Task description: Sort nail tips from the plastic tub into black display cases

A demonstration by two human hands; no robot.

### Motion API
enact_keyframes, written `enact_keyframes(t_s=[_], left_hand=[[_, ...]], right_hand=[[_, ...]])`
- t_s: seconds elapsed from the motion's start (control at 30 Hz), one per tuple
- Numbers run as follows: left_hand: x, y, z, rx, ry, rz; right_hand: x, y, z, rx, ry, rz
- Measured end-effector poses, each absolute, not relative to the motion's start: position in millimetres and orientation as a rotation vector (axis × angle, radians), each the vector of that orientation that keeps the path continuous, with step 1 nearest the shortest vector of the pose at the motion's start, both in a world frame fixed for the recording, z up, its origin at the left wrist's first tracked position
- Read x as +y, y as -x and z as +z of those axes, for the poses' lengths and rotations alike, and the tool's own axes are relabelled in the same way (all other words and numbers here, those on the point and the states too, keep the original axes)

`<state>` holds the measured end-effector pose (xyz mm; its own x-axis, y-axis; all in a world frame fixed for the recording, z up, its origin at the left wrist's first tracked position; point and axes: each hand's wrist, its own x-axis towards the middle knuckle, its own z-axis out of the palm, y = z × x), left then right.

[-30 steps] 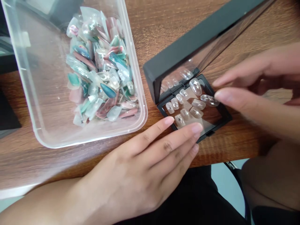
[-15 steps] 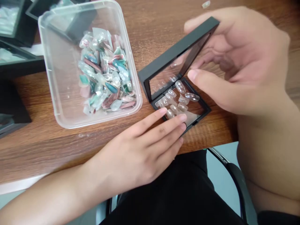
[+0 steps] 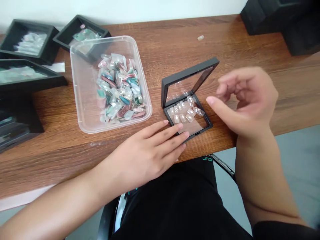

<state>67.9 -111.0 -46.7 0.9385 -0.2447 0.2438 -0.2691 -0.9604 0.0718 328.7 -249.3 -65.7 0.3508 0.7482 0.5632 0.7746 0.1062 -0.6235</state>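
A black display case [image 3: 207, 125] with a hinged, clear-windowed lid [image 3: 190, 71] stands open on the wooden table. Inside its base lie several clear press-on nails [image 3: 183, 117] with star-like marks, roughly in rows, a few slanted at the right. My left hand [image 3: 152, 151] rests flat with fingers stretched out, its fingertips on the front left edge of the case. To the right of the case my right hand [image 3: 252, 103] hovers, thumb and curled fingers apart, nothing visible between them.
Left of the case stands a clear plastic tub [image 3: 75, 83] of mixed coloured press-on nails [image 3: 120, 90]. Black boxes [image 3: 55, 40] holding nails crowd the far left. More black boxes [image 3: 262, 16] stand at the back right. One loose nail [image 3: 200, 38] lies near the back.
My right hand has drawn back to the right, away from the lid. My left hand stays on the case. The view has pulled back and shows more of the table.
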Motion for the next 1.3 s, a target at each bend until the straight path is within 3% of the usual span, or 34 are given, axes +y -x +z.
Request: enact_keyframes(t_s=[0.9,1.3], left_hand=[[-114,-70,-45,-0.409,-2.937,0.288],[-117,-69,-43,-0.455,-3.022,0.274]], right_hand=[[-268,-295,-72,-1.584,1.905,-0.356],[-267,-304,-74,-1.838,1.699,-0.487]])
